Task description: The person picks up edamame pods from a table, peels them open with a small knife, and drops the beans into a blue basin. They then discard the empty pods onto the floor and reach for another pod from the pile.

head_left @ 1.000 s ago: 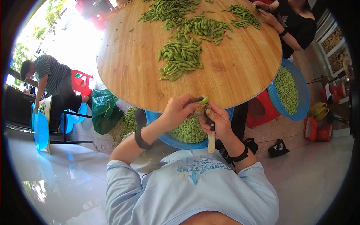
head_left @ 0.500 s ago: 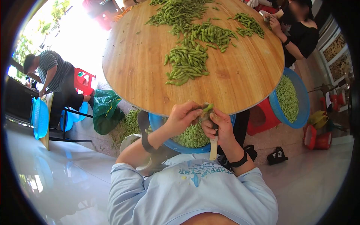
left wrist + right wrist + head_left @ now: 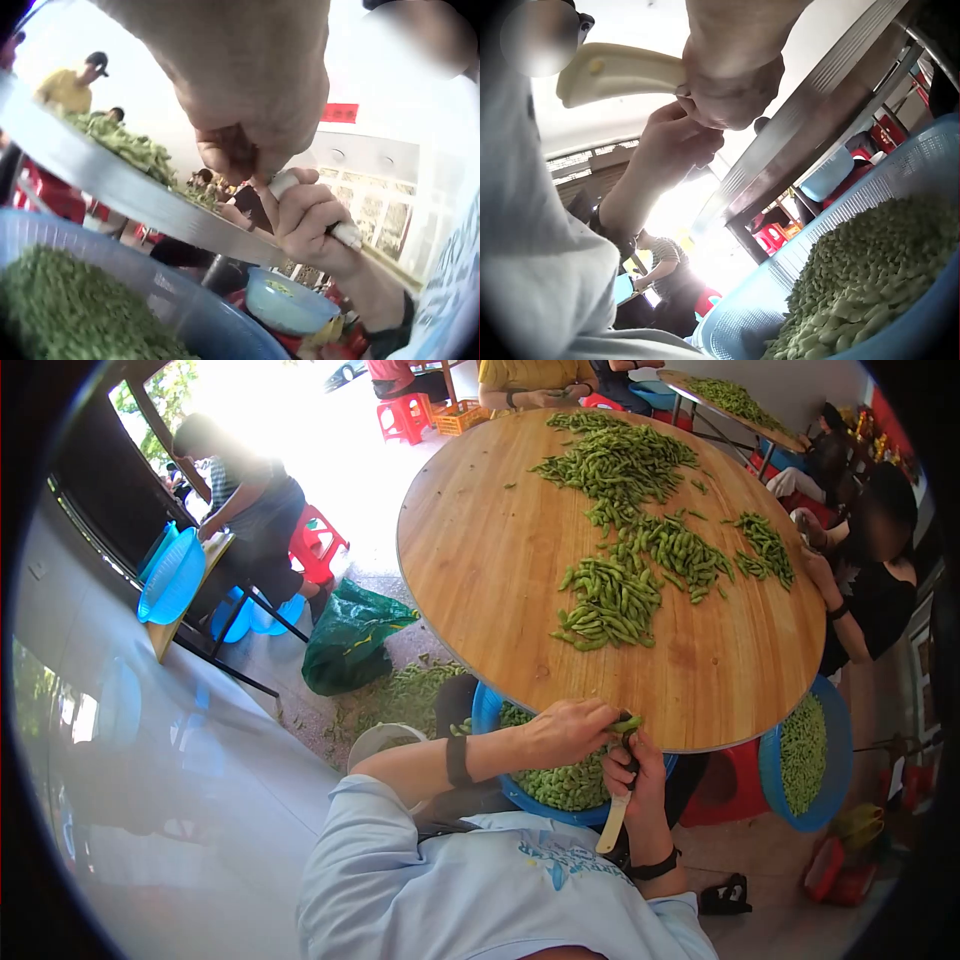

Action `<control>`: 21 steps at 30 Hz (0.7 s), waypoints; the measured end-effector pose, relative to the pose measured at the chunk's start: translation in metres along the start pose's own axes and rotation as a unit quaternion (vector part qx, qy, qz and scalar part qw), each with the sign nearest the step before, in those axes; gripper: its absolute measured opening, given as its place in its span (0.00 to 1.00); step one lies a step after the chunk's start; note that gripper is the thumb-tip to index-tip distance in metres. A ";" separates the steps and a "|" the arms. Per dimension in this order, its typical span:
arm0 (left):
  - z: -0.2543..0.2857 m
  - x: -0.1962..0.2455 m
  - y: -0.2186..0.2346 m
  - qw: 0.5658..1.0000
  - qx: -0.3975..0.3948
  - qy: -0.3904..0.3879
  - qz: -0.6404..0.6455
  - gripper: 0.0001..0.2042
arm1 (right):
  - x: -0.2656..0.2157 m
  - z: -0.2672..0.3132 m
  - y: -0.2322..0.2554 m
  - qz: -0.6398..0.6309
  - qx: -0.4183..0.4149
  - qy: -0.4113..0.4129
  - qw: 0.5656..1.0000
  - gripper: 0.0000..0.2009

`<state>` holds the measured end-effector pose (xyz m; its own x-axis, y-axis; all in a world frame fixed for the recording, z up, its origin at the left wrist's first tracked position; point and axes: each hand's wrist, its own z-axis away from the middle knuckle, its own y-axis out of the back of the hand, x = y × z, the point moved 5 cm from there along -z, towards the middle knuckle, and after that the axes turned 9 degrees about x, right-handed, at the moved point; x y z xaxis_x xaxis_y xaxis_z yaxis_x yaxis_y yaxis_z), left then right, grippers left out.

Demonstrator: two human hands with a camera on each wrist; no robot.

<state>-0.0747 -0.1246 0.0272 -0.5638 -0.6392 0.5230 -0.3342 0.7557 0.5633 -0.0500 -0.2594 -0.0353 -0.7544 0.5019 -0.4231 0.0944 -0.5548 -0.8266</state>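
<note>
My left hand [image 3: 570, 732] pinches a green soybean pod [image 3: 628, 725] at the near edge of the round wooden table [image 3: 480, 560]. Close against it, my right hand [image 3: 645, 772] grips a tool with a flat cream handle [image 3: 613, 822]; its working end is hidden by the fingers. In the left wrist view a white wrap [image 3: 281, 184] covers a digit of the right hand. Beneath both hands stands a blue basket [image 3: 757, 300] of shelled green beans [image 3: 870, 277]. Piles of whole pods [image 3: 610, 600] lie on the tabletop.
A second blue basket of beans [image 3: 805, 750] stands at the right by a red stool [image 3: 725, 790]. Left of my legs are a white bucket [image 3: 385, 738], scattered pods and a green bag [image 3: 345, 635]. Other people sit around the table; one person [image 3: 245, 500] bends at the left.
The head view has swung, so the table and hands appear farther right and lower. Both hands stay together at the table edge, the pod and the cream-handled tool still in them.
</note>
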 end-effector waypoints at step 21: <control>0.013 0.013 -0.012 0.970 -0.002 0.232 0.070 0.07 | -0.025 0.014 -0.019 0.612 0.097 0.504 0.602 0.18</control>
<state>-0.0878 -0.1404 0.0191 -0.2026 -0.5263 0.8258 -0.2752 0.8399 0.4678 -0.0420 -0.2709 -0.0041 0.5892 -0.2684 -0.7621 0.0271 -0.9361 0.3507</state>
